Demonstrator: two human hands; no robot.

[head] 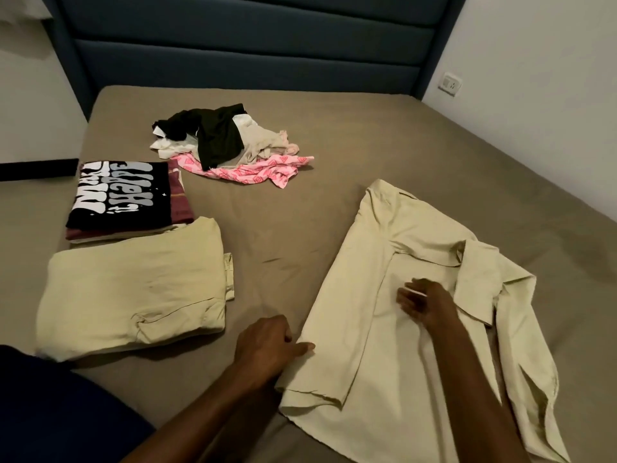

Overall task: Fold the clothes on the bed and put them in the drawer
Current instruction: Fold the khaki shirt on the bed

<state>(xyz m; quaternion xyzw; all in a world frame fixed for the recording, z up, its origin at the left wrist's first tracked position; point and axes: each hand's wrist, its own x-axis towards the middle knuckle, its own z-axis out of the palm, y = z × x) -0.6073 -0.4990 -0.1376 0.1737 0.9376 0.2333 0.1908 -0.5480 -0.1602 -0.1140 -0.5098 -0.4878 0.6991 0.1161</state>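
Observation:
A pale yellow-green shirt (pixel 377 345) lies spread on the bed (pixel 283 235), one side folded in and a long sleeve trailing at its right. My left hand (pixel 268 345) rests at the shirt's left edge, fingers curled and the thumb on the fabric. My right hand (pixel 425 304) lies flat on the middle of the shirt with fingers straight. To the left sits a folded pale garment (pixel 133 289). Behind it is a folded stack topped by a black printed T-shirt (pixel 123 192). A loose heap of black, cream and pink clothes (pixel 230 145) lies toward the headboard.
A dark blue padded headboard (pixel 247 41) stands at the far end. White walls close in the right side, with a socket (pixel 450 83) near the corner. A dark blue cloth (pixel 56 412) covers the lower left corner.

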